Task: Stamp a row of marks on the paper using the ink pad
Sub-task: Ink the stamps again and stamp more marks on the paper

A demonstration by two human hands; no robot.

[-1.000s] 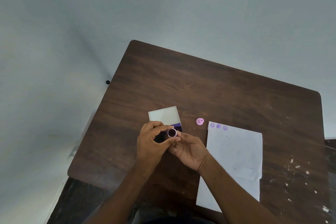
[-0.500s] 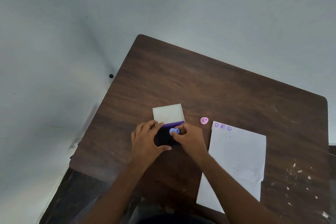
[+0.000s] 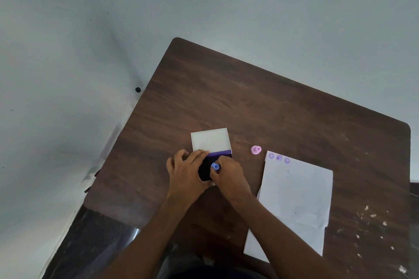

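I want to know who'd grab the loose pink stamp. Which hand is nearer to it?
Right. The right hand is on the ink pad, just left of the pink stamp; the left hand lies farther left.

A dark wooden table (image 3: 283, 106) carries an open ink pad (image 3: 212, 142), pink stamp (image 3: 256, 149) and paper (image 3: 297, 192).

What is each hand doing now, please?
Left hand: open, resting on the ink pad.
Right hand: closed on the blue stamp, pressing it into the pad.

matt wood-grain table (image 3: 272, 102), white paper (image 3: 299, 190)
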